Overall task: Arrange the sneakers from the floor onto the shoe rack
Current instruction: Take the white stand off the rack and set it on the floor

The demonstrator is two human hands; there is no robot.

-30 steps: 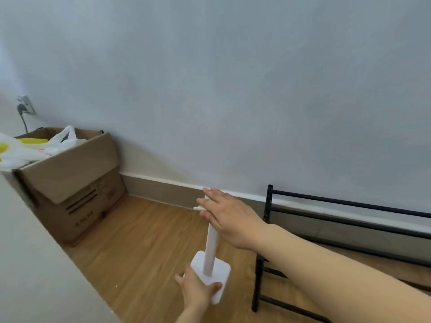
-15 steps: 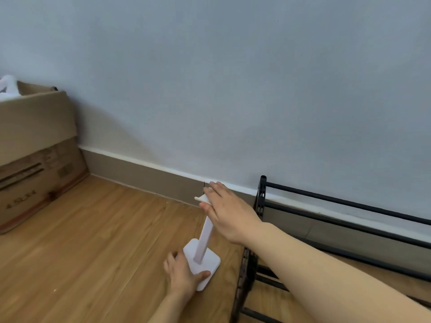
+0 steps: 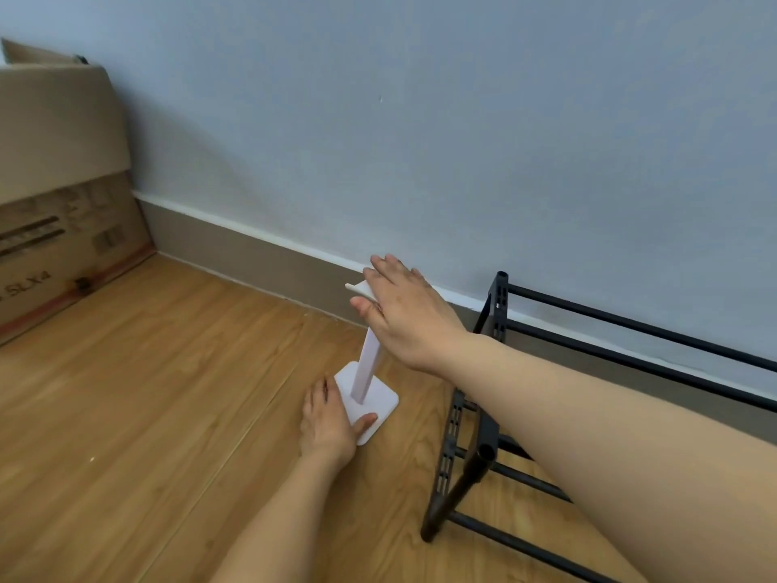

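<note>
A black metal shoe rack point(image 3: 496, 313) stands against the wall at the right, its bars bare. No sneakers are in view. Just left of the rack a white stand point(image 3: 368, 372) with a square base and a slim upright post sits on the wooden floor. My left hand point(image 3: 330, 422) grips the near corner of the base, thumb on top. My right hand point(image 3: 403, 313) lies over the flat top piece of the post, fingers spread, holding it from above.
A large cardboard box point(image 3: 63, 195) stands at the left against the wall. A grey-blue wall with a brown baseboard point(image 3: 252, 254) runs along the back. Wooden floor point(image 3: 147, 414) stretches between the box and the stand.
The view has swung right and down, so the box slid to the left edge. Both hands stay on the white stand, which rests on the floor beside the rack.
</note>
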